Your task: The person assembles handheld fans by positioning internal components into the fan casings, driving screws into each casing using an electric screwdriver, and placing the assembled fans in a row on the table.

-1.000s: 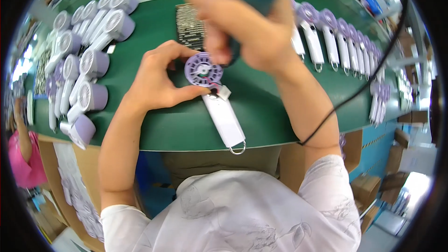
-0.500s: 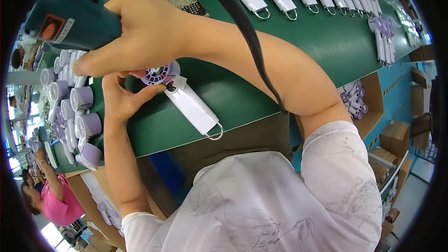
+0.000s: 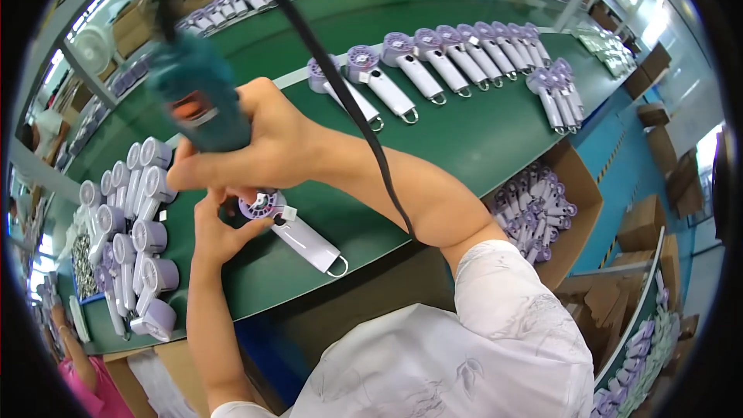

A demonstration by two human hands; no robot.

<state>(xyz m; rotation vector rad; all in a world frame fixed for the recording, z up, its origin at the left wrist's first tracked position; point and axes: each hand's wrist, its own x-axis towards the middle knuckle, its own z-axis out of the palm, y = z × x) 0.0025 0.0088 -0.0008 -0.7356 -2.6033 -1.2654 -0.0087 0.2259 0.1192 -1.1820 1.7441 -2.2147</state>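
My right hand is closed around a teal electric screwdriver, whose black cord loops over my forearm. The tool's tip is hidden behind my hands, close above a small handheld fan. That fan lies on the green table with its round purple head to the far left, and its white handle with a metal loop points toward me. Fingers of my left hand grip the fan's head, with the thumb at the neck beside a small white tag.
Stacked white-and-purple fans stand at the left by a blue tray of small metal parts. A row of fans spans the table's far side. Below the right edge, a cardboard box holds many fan parts. Other people work nearby.
The view has tipped up and shows more of the far table. The screwdriver now stands more upright in my right hand. My left hand keeps its grip on the same fan.
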